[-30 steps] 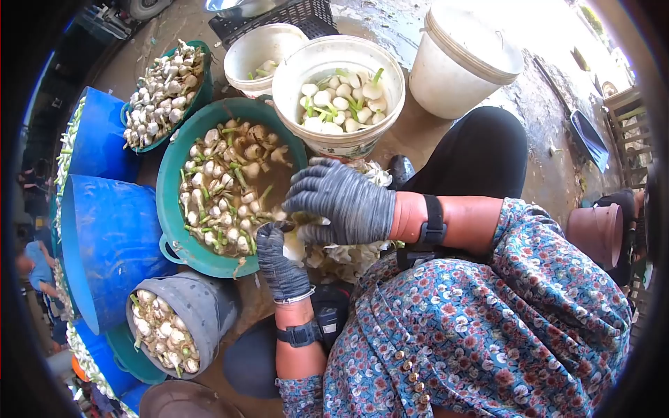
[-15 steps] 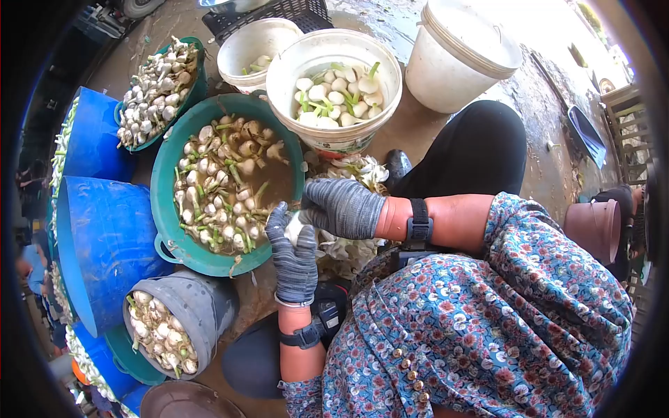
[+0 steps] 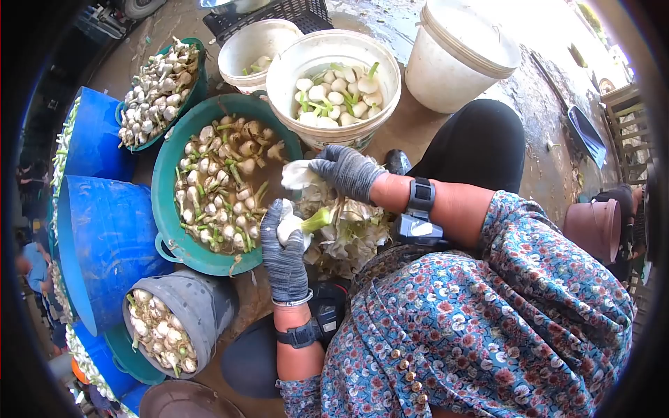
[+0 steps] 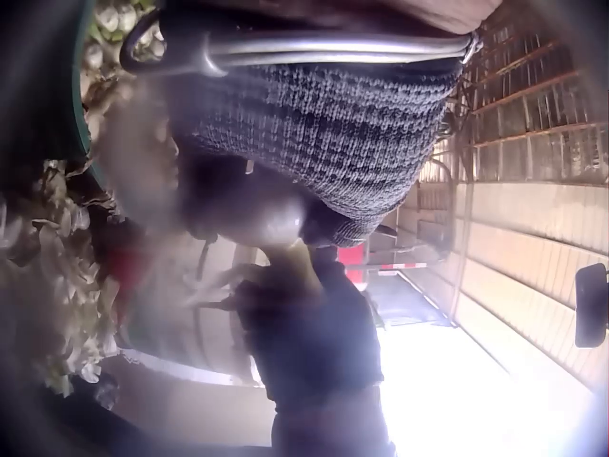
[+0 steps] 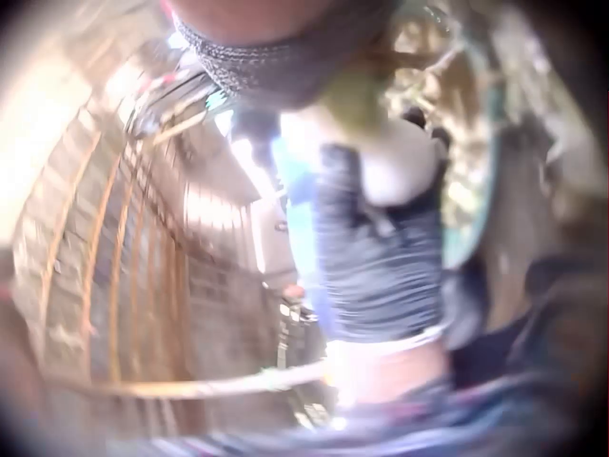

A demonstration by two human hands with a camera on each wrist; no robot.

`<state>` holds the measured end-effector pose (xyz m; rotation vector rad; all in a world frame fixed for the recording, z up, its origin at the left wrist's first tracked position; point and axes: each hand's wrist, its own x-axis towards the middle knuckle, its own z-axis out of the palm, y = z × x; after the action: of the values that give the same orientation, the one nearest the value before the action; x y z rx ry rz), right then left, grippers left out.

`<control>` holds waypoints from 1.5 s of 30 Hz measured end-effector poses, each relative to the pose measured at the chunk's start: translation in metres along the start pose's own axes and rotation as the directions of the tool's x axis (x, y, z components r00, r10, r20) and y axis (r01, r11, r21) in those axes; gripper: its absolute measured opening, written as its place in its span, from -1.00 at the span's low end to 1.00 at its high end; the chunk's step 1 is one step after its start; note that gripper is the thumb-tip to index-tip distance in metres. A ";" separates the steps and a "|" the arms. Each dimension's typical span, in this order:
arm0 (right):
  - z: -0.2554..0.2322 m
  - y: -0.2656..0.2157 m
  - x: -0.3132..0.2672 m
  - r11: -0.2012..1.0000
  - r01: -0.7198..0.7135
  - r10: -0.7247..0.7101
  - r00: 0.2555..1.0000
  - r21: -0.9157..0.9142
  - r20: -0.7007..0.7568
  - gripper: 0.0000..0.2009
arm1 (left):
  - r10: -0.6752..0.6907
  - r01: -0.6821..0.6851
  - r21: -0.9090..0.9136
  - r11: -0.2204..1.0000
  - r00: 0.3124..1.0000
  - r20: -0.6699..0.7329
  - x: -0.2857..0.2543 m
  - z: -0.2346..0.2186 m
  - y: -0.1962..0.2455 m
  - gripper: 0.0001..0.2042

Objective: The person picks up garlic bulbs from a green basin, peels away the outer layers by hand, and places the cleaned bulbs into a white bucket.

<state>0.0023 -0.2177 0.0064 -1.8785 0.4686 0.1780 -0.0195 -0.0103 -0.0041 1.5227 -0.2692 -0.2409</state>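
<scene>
My gloved left hand [image 3: 284,259] grips a white garlic bulb [image 3: 288,224], its short green stem pointing right. In the right wrist view the same bulb [image 5: 400,164] sits between the left thumb and fingers. Just above it, my gloved right hand [image 3: 348,171] pinches a pale flap of garlic skin [image 3: 298,175], apart from the bulb. Below the right hand lies a heap of peeled skins [image 3: 352,240]. To the left, a green tub [image 3: 162,216] holds brownish water and unpeeled garlic [image 3: 216,188].
Behind the hands stands a white bucket [image 3: 279,104] with peeled bulbs, with a smaller white bucket [image 3: 233,49] beside it. A grey bucket [image 3: 216,306] of garlic tilts at lower left, near blue tubs [image 3: 104,244]. Another white bucket [image 3: 446,76] is at the back right.
Earlier both hands were together at the bulb. The right hand has since pulled up and away with a strip of skin, and the bulb's green stem now shows in the left hand.
</scene>
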 end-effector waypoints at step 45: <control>-0.152 -0.033 -0.002 0.722 0.162 -0.090 0.986 0.673 -0.141 -0.70 | -0.204 0.125 0.408 0.904 0.966 0.157 0.014 0.035 0.003 -0.57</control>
<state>-0.0023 -0.3493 0.0899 -1.1760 0.3967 -0.1721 -0.0171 -0.0483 0.0002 1.9312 -0.3612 -0.4976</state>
